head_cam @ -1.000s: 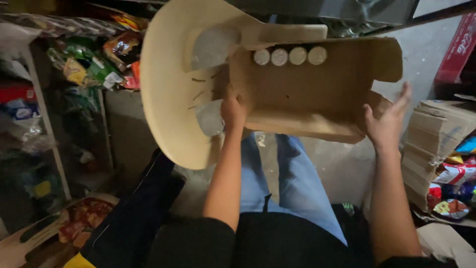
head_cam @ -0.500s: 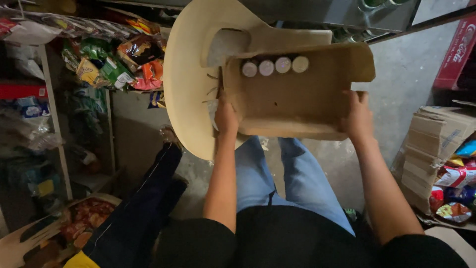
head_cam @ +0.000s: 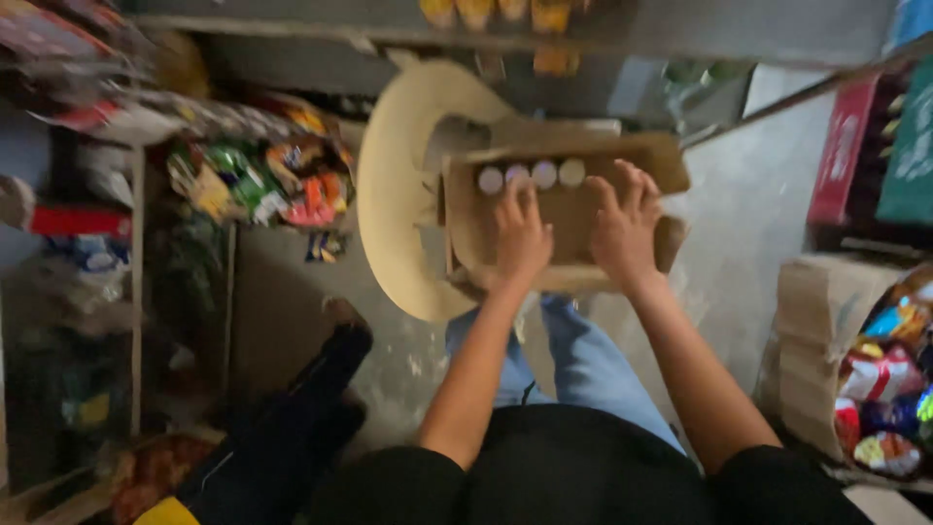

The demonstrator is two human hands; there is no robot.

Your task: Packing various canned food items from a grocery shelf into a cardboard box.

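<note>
An open brown cardboard box (head_cam: pixel 661 160) rests on a cream plastic chair (head_cam: pixel 394 194) in front of me. Along the box's far side stand several white-capped bottles (head_cam: pixel 530 176) in a row. My left hand (head_cam: pixel 520 233) reaches into the box, fingertips at the caps. My right hand (head_cam: pixel 627 219) is spread inside the box beside it, fingers apart, holding nothing that I can see. My blue-jeaned legs (head_cam: pixel 583 365) are below the box.
Shelves with colourful snack packets (head_cam: pixel 258 180) line the left. A red crate (head_cam: pixel 846 165) stands at the right. A cardboard carton of bright packets (head_cam: pixel 889 374) sits at the lower right. A dark cloth (head_cam: pixel 292 428) lies on the concrete floor at the left.
Both hands have left the box's outer sides and moved inside it toward the caps. The view has shifted, so the box and chair sit lower and farther away.
</note>
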